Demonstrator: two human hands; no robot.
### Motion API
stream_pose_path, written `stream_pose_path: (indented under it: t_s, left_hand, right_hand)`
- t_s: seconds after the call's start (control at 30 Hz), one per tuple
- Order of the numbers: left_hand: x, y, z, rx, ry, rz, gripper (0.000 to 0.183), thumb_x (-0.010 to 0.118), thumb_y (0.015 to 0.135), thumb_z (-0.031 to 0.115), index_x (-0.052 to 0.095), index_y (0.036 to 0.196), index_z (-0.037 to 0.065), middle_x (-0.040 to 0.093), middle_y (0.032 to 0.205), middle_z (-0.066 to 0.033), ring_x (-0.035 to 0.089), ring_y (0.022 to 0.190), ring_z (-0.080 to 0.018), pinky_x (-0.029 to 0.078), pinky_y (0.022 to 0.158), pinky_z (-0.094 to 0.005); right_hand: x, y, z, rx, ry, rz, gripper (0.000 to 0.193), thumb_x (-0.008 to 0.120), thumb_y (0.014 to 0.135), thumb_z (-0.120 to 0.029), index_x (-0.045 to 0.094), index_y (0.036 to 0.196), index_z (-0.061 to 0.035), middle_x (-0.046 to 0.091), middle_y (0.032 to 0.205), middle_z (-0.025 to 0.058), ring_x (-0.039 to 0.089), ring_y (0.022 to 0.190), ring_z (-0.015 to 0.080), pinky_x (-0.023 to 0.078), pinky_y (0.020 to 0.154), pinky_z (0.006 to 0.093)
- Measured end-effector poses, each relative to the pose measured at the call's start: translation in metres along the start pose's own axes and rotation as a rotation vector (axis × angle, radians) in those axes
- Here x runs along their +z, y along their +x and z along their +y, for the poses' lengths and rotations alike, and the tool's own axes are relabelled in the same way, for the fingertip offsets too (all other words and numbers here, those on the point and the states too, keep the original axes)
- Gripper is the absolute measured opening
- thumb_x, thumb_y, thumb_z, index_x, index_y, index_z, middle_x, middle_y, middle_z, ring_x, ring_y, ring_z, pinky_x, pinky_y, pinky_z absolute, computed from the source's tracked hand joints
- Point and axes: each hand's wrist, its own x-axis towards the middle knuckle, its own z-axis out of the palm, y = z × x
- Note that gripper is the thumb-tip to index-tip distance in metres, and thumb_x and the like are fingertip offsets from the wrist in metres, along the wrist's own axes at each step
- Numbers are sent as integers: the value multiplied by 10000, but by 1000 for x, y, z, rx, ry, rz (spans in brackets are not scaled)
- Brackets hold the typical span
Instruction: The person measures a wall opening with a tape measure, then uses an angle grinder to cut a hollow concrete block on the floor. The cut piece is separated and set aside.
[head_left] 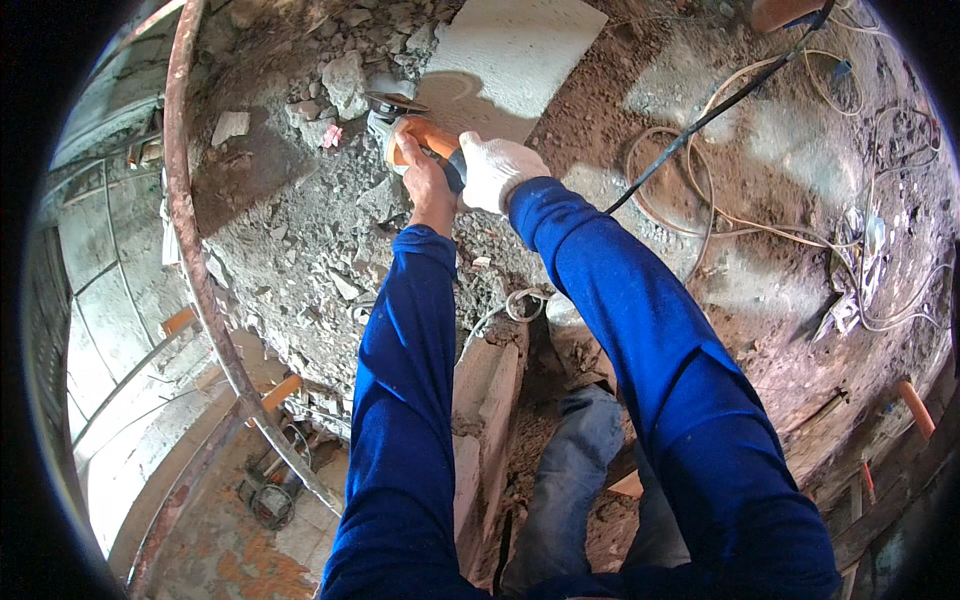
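Note:
Both my hands are on an angle grinder with an orange and grey body. My bare left hand is closed round its near side, behind the head. My right hand, in a white knitted glove, grips the rear end of the body. The grinder's disc points up and away from me, close to the left edge of a pale flat slab. A shadow falls over the lower part of the slab. Whether the disc touches the slab or is spinning, I cannot tell.
Rubble lies left of the grinder, with a small pink scrap in it. A black cable crosses at the right above coiled pale hose. A rusty curved pipe runs down the left. A concrete edge is by my legs.

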Motion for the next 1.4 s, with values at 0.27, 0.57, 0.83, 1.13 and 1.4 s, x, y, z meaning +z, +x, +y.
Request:
stream_pose_path:
  t_s: [0.27,0.57,0.83,1.13,1.4]
  left_hand:
    - [1,-15,1,-2,6,-49,1071,378,874,820,530,1282,-159,622,1165,-198,600,1015,-275,474,898,-390]
    - [4,-26,-3,24,-46,-87,1025,413,889,788,506,1314,-140,610,1206,-193,600,1077,-281,489,902,-378]
    - [8,-45,3,-14,-36,-50,995,457,894,756,428,1387,-107,574,1270,-172,598,1098,-273,497,936,-392]
    - [10,-47,-7,14,-24,-30,962,437,899,763,506,1321,-99,597,1209,-157,602,1023,-261,494,898,-372]
    - [11,-61,-10,16,-74,-58,934,442,910,746,520,1301,-99,609,1176,-152,609,989,-246,504,869,-365]
  right_hand:
    - [6,-1,11,-4,22,26,524,707,772,-286,535,1190,-20,700,1025,243,678,992,408,538,861,497]
    - [13,-2,23,8,45,7,463,671,806,-273,547,1183,-35,698,1028,241,671,1003,415,536,856,499]
    - [12,-7,28,19,41,-9,535,718,770,-257,524,1216,-36,701,1027,236,676,1005,403,540,860,492]
    - [13,-16,36,-28,41,8,523,686,768,-227,513,1213,-14,701,982,239,686,950,405,542,813,503]
    - [14,-26,41,-37,45,16,528,680,765,-216,495,1214,-9,701,953,230,687,927,407,546,784,506]
